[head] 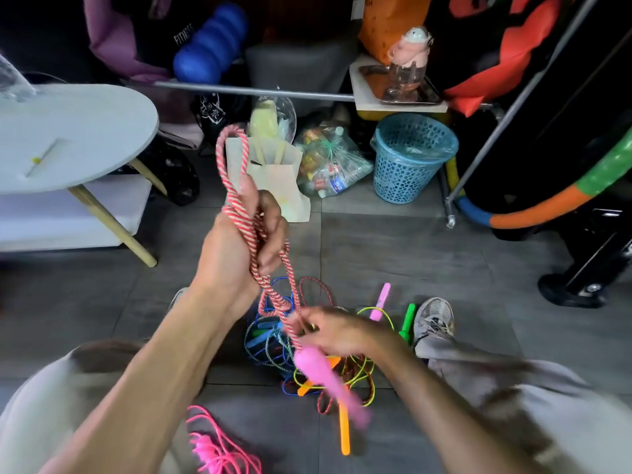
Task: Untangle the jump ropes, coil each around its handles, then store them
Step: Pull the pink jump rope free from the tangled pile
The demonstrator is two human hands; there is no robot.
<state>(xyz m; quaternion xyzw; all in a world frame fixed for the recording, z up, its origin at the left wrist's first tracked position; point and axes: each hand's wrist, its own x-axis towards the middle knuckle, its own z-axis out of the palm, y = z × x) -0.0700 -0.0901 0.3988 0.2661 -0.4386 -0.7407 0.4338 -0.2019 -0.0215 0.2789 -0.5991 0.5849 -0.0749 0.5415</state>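
My left hand is raised at the centre, closed around several loops of a red-and-white twisted jump rope that stick up above the fist. The same rope runs down to my right hand, which pinches it just above its pink handle. The handle hangs blurred below that hand. On the floor under my hands lies a tangled pile of ropes in blue, yellow-green and dark red. An orange handle, a green handle and a pink handle lie in it. A separate bright pink rope lies at the bottom.
A grey round table with wooden legs stands at the left. A paper bag, a clear plastic bag of bottles and a blue mesh basket stand behind on the tiled floor. My right shoe rests beside the pile. A multicoloured hoop is at the right.
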